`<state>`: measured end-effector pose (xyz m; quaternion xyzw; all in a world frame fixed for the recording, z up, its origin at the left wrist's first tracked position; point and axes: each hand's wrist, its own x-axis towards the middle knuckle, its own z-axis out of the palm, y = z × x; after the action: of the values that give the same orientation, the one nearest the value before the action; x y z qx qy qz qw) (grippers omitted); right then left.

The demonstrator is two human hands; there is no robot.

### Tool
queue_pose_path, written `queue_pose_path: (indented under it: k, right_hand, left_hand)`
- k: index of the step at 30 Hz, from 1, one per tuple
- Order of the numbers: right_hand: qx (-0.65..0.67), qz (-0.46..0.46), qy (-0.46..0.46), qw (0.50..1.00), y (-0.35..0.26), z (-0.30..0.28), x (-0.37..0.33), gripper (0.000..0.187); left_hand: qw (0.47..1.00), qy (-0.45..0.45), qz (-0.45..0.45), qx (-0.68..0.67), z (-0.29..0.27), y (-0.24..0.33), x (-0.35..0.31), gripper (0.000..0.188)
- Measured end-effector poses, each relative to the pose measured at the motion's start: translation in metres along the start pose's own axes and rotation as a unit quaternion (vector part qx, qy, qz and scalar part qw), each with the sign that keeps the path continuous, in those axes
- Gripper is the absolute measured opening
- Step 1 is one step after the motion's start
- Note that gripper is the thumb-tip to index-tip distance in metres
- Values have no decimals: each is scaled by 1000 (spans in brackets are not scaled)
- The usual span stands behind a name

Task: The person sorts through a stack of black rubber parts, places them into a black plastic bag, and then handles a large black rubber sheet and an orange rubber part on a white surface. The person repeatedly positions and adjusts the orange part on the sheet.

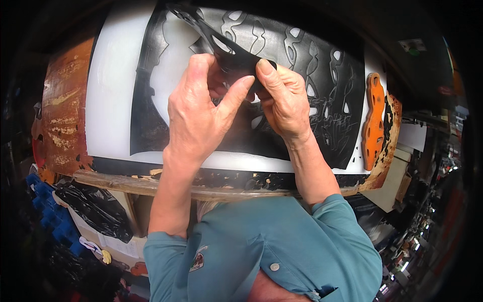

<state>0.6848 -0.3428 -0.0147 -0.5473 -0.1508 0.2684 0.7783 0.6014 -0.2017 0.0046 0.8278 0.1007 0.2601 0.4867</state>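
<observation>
Raised above the board is a thin black cut-out piece (236, 61) with long openings, bent and tilted up toward the far left. My right hand (288, 103) pinches its near right end between thumb and fingers. On its other side my left hand (193, 108) grips it, fingers curled behind and partly hidden, the thumb stretched toward the right hand. Beneath both hands lies a black flexible sheet (211, 138), cut with several curved outlines and holes. A large gap at its left shows the white board (113, 100) underneath.
An orange cutting die (374, 123), long and wavy-edged, rests on the board's right end. Small black scraps lie beside it. The worn wooden bench (63, 108) has a raised front edge (201, 190). Black plastic (95, 209) and a blue crate-like thing (53, 216) sit below left.
</observation>
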Motion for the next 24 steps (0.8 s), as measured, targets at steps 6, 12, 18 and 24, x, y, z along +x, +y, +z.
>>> queue_pose_path:
  k: [6,12,18,24]
  right_hand:
    - [-32,5,-31,999,-3,7,2,37]
    - [-60,-29,-32,997,4,18,-1,27]
    - [-96,-27,-6,995,9,27,-8,23]
    - [-166,-111,12,980,4,26,-12,23]
  left_hand:
    - [995,-21,77,64,-10,-11,5,30]
    - [998,-8,-26,54,-8,-7,-3,25]
    - [997,-10,-80,17,-3,-8,-2,21]
    - [979,-13,-174,-103,-9,-12,-4,20]
